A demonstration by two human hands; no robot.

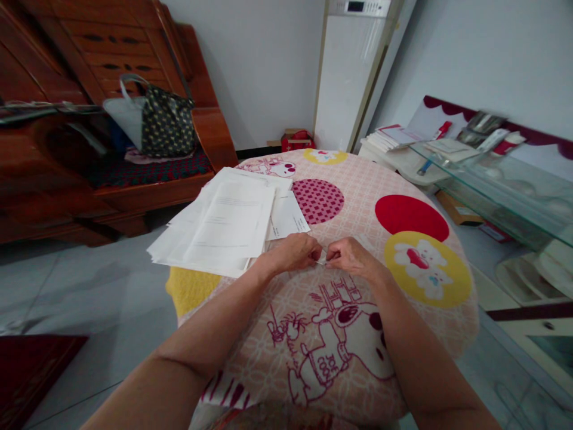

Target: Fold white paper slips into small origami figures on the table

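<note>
My left hand point(293, 253) and my right hand point(353, 258) meet over the middle of a round table point(416, 334) covered with a pink cartoon-print cloth. Both hands have their fingers curled in a pinch, and together they hold a tiny pale object point(323, 261) between the fingertips; it is too small to name. A spread stack of white printed papers point(228, 224) lies on the table's left side, just beyond my left hand.
A wooden bench point(89, 179) with a dark patterned handbag point(165, 122) stands at the left. A tall white appliance point(349, 71) is against the back wall. A glass-topped unit point(505, 179) with books and bottles runs along the right. Grey tiled floor surrounds the table.
</note>
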